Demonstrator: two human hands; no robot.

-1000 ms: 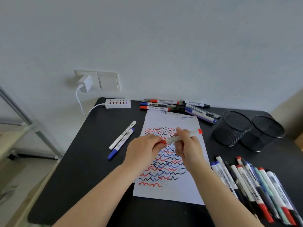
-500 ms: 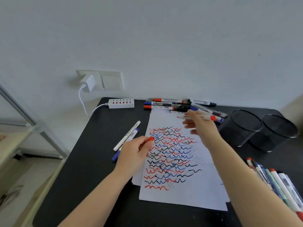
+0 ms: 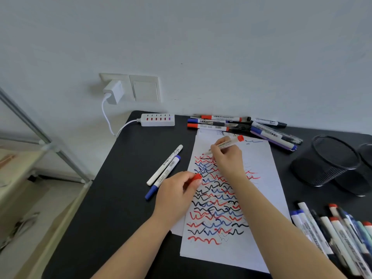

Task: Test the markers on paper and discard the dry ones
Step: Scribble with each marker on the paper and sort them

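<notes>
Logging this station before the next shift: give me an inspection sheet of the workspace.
Surface: black table, matte.
Job's things: paper covered in red, blue and black squiggles; red marker tip down at the paper's top.
Clutter: marker pile at the wall; marker row front right; two loose markers; mesh cups.
Hands: right hand grips the marker; left hand pinches red cap.
Cables: white cord from charger to USB hub.
Surroundings: white wall, metal shelf left.

The right hand (image 3: 227,160) grips a red marker (image 3: 225,146), tip down on the paper (image 3: 261,178). The left hand (image 3: 177,192) pinches its red cap (image 3: 196,176) just below-left of the right fingers (image 3: 216,147).
</notes>
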